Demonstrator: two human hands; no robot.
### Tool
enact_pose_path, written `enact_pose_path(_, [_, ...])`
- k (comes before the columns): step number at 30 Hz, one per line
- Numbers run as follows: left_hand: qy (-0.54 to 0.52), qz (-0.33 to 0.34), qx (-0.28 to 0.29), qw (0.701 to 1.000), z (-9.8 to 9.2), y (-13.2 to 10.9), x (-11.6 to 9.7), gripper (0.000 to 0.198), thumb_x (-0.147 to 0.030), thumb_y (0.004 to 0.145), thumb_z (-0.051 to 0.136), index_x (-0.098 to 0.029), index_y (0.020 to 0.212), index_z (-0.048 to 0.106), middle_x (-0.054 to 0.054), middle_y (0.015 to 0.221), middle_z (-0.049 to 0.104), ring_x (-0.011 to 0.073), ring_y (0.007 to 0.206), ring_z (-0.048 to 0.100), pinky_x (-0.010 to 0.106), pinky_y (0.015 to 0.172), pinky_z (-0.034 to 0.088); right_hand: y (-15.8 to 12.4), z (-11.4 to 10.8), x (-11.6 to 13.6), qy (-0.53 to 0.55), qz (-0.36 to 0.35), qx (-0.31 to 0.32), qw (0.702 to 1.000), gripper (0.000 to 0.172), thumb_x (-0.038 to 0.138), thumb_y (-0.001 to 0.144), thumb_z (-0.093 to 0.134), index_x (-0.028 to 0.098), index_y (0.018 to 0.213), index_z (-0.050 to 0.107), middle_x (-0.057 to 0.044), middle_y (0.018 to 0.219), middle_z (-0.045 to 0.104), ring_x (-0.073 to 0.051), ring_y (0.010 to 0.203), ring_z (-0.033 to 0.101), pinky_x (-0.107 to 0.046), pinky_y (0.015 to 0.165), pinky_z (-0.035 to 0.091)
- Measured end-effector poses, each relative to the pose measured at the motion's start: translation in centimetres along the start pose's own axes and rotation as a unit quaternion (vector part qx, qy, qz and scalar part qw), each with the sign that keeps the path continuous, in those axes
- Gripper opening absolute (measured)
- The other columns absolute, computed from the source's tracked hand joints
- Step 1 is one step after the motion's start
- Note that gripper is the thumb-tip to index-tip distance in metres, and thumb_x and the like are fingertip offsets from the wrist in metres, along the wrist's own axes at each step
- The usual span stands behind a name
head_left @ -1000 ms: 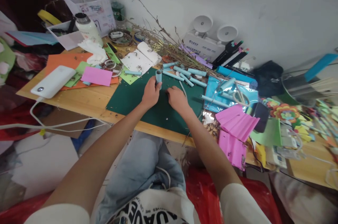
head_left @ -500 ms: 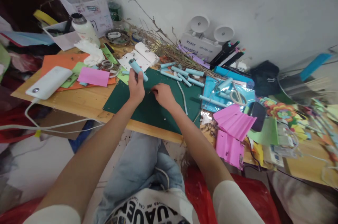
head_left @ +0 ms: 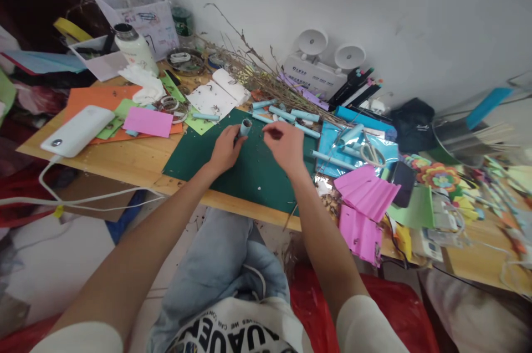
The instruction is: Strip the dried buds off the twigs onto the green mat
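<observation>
My left hand (head_left: 225, 150) is wrapped round a light blue paper tube (head_left: 245, 127), whose open end faces up towards me. It is over the dark green cutting mat (head_left: 199, 162). To its right, my right hand (head_left: 286, 145) hovers with thumb and fingertips pinched together. Whatever may be between those fingertips is too small to make out. Several more blue paper tubes (head_left: 305, 115) lie in a loose pile just past my right hand. One thin blue tube (head_left: 205, 117) rests by the mat's far left edge.
Dry twigs (head_left: 266, 73) lie along the wall. At left are a white power bank (head_left: 77, 131), a pink sheet (head_left: 148, 122) and a white bottle (head_left: 135, 49). Scissors (head_left: 373, 152), pink folded paper (head_left: 368, 189) and a dark phone (head_left: 402, 178) are at right.
My left hand has moved right and down, tipping the tube's open end towards me. My right hand has shifted right, away from the mat's middle, and now covers the pale strip seen before.
</observation>
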State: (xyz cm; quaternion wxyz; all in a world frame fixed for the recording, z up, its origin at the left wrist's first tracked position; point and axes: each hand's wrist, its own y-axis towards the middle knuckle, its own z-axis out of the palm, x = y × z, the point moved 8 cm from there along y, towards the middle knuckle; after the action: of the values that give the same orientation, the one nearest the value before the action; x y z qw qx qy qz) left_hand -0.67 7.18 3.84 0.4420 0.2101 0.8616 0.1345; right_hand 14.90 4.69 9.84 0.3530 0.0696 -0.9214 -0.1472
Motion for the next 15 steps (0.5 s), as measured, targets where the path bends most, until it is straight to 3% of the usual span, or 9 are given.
enact_pose_path(2, [0.002, 0.021, 0.026, 0.999, 1.0, 0.0, -1.0, 0.021, -0.030, 0.093, 0.051, -0.019, 0.109, 0.058, 0.007, 0.096, 0.061, 0.0196, 0.088, 0.057, 0.032, 0.082, 0.046, 0.5, -2.4, 0.9, 0.040, -0.018, -0.042, 0.998, 0.021, 0.018, 0.083, 0.050, 0.019, 0.094, 0.069, -0.004, 0.091, 0.070, -0.015, 0.079, 0.063, -0.030, 0.077, 0.052])
enact_pose_path(4, [0.003, 0.029, 0.043, 0.999, 1.9, 0.1, -1.7, 0.019, -0.030, 0.093, 0.052, -0.020, 0.108, 0.058, 0.006, 0.095, 0.061, 0.0192, 0.088, 0.056, 0.031, 0.082, 0.046, 1.2, -3.4, 1.9, 0.050, -0.036, -0.043, 0.997, 0.021, 0.019, 0.084, 0.050, 0.020, 0.092, 0.069, -0.003, 0.092, 0.070, -0.016, 0.080, 0.063, -0.030, 0.078, 0.053])
enact_pose_path(9, [0.000, 0.034, 0.062, 0.998, 3.3, 0.0, -2.1, 0.018, -0.030, 0.093, 0.052, -0.019, 0.105, 0.059, 0.006, 0.094, 0.061, 0.0183, 0.085, 0.056, 0.029, 0.079, 0.045, 2.0, -1.9, 2.0, 0.010, -0.054, 0.018, 0.998, 0.022, 0.016, 0.083, 0.050, 0.020, 0.092, 0.071, -0.004, 0.093, 0.071, -0.017, 0.083, 0.064, -0.032, 0.082, 0.052])
enact_pose_path(15, [0.011, 0.045, 0.053, 0.998, 3.4, -0.3, -1.7, 0.020, -0.032, 0.094, 0.052, -0.018, 0.106, 0.058, 0.006, 0.094, 0.062, 0.0187, 0.086, 0.056, 0.029, 0.078, 0.044, 1.4, -0.7, 2.5, -0.092, -0.075, 0.068, 0.991, 0.020, 0.018, 0.088, 0.052, 0.021, 0.096, 0.070, -0.006, 0.091, 0.071, -0.023, 0.096, 0.061, -0.037, 0.091, 0.047])
